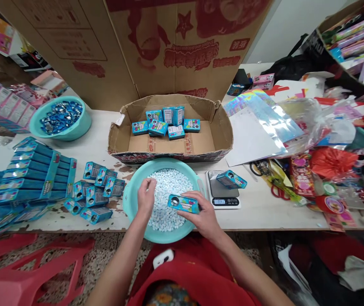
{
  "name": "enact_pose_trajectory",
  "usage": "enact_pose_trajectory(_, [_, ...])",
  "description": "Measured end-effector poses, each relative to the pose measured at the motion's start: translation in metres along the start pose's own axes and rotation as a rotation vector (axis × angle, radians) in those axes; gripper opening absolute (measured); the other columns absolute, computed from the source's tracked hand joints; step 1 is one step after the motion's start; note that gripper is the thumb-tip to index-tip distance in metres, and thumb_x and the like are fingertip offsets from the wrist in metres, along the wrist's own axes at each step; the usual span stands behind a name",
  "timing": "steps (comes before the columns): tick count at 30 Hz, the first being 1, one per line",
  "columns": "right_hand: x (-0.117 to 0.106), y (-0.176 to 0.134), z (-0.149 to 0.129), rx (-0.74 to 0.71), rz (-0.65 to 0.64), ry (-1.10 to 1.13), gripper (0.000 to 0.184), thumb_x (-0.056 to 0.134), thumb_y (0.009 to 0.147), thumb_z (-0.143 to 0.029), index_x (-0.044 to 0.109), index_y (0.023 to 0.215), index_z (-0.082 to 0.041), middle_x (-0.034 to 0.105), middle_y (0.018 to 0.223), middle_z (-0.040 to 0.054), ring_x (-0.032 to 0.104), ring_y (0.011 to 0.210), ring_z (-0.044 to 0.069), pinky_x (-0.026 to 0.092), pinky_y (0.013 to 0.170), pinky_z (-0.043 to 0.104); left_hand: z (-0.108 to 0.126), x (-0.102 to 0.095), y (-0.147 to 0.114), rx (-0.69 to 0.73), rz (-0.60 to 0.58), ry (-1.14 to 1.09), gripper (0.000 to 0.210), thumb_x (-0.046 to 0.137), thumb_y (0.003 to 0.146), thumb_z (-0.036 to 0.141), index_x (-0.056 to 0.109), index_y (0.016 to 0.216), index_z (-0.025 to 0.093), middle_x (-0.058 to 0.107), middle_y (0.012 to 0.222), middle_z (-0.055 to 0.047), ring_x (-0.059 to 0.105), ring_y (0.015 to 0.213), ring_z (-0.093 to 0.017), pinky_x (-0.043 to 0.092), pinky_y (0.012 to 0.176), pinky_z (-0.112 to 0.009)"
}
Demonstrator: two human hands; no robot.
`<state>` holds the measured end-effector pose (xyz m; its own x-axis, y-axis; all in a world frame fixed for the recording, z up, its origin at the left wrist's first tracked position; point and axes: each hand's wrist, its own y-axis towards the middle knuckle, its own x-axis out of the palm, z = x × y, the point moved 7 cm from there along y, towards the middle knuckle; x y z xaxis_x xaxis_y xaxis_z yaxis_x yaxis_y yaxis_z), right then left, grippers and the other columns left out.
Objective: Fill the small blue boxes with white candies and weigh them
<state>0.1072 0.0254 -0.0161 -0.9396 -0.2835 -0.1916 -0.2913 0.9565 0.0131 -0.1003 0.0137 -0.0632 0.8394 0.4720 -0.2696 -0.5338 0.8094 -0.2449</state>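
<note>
My right hand (202,212) grips a small blue candy box (188,205) above a turquoise basin (130,187) full of small pale candies (165,219). A round hole shows at the box's left end. Over the left part of the basin, my left hand (146,196) has its fingers pinched together; what they hold, if anything, cannot be made out. Just right of the basin, another blue box (231,179) lies tilted on a digital scale (226,200). Several blue boxes (95,196) with round holes stand and lie to the left of the basin.
Behind the basin, an open cardboard tray (201,146) holds several blue boxes. Stacked flat blue boxes (35,174) and a bowl of shiny blue pieces (62,117) are at left. Holographic sheets (258,127), scissors (279,192) and wrapped packets crowd the right. A large carton (156,46) stands behind.
</note>
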Motion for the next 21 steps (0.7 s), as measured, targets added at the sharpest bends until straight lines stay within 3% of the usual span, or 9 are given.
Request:
enact_pose_trajectory(2, [-0.01,-0.002,0.001,-0.009,0.036,-0.005,0.037,0.079,0.067,-0.034,0.066,0.1,-0.025,0.061,0.103,0.0055,0.058,0.1,0.023,0.045,0.091,0.037,-0.025,0.001,0.004,0.024,-0.002,0.51,0.029,0.053,0.081,0.044,0.061,0.092,0.019,0.059,0.105,-0.011,0.052,0.105,-0.029,0.042,0.088,-0.043])
enact_pose_trajectory(4, [-0.017,-0.002,0.006,-0.004,0.07,-0.016,0.036,0.08,0.066,-0.035,0.067,0.098,-0.025,0.061,0.1,0.0054,0.058,0.098,0.023,0.046,0.089,0.038,-0.043,0.014,-0.002,0.028,-0.021,0.876,0.033,0.05,0.083,0.045,0.06,0.1,0.019,0.054,0.115,-0.014,0.045,0.112,-0.034,0.039,0.089,-0.049])
enact_pose_trajectory(7, [-0.016,0.003,0.009,-0.024,0.062,-0.017,0.038,0.079,0.067,-0.036,0.066,0.101,-0.024,0.061,0.099,0.0059,0.058,0.097,0.023,0.047,0.088,0.039,-0.053,0.055,-0.024,0.099,-0.183,1.064,0.031,0.045,0.086,0.039,0.058,0.106,0.019,0.052,0.115,-0.015,0.047,0.108,-0.034,0.043,0.082,-0.046])
enact_pose_trajectory(9, [-0.015,0.007,0.009,-0.042,0.083,-0.026,0.038,0.079,0.067,-0.036,0.066,0.101,-0.024,0.061,0.1,0.0057,0.058,0.097,0.023,0.046,0.088,0.039,-0.052,0.076,-0.037,0.152,-0.295,1.032,0.029,0.045,0.085,0.034,0.058,0.107,0.02,0.053,0.113,-0.015,0.049,0.104,-0.032,0.043,0.08,-0.042])
enact_pose_trajectory(11, [-0.016,0.009,0.009,-0.042,0.119,-0.04,0.037,0.078,0.068,-0.036,0.066,0.101,-0.024,0.061,0.099,0.0053,0.058,0.097,0.023,0.046,0.088,0.038,-0.053,0.08,-0.039,0.123,-0.313,0.871,0.025,0.05,0.083,0.033,0.06,0.101,0.02,0.054,0.109,-0.014,0.051,0.101,-0.03,0.042,0.081,-0.04])
enact_pose_trajectory(16, [-0.017,0.009,0.009,-0.039,0.097,-0.067,0.036,0.077,0.07,-0.035,0.065,0.101,-0.023,0.061,0.099,0.0053,0.058,0.097,0.022,0.046,0.088,0.037,-0.057,0.053,-0.018,-0.041,-0.256,0.468,0.016,0.055,0.078,0.035,0.056,0.074,0.019,0.056,0.072,-0.003,0.057,0.076,-0.02,0.043,0.071,-0.031])
enact_pose_trajectory(19, [-0.015,0.007,0.013,-0.03,0.087,-0.106,0.035,0.076,0.071,-0.034,0.064,0.102,-0.023,0.06,0.098,0.0051,0.057,0.096,0.022,0.046,0.087,0.037,-0.041,0.038,-0.014,-0.104,-0.222,0.294,0.03,0.042,0.084,0.047,0.048,0.074,0.019,0.048,0.061,0.002,0.05,0.055,-0.014,0.039,0.051,-0.024])
enact_pose_trajectory(21, [-0.008,0.005,0.016,-0.032,0.069,-0.133,0.035,0.077,0.071,-0.032,0.064,0.102,-0.022,0.06,0.098,0.0052,0.057,0.096,0.022,0.046,0.087,0.037,-0.022,0.034,-0.017,-0.159,-0.2,-0.043,0.031,0.044,0.083,0.05,0.044,0.077,0.02,0.045,0.06,0.004,0.044,0.046,-0.01,0.032,0.042,-0.021])
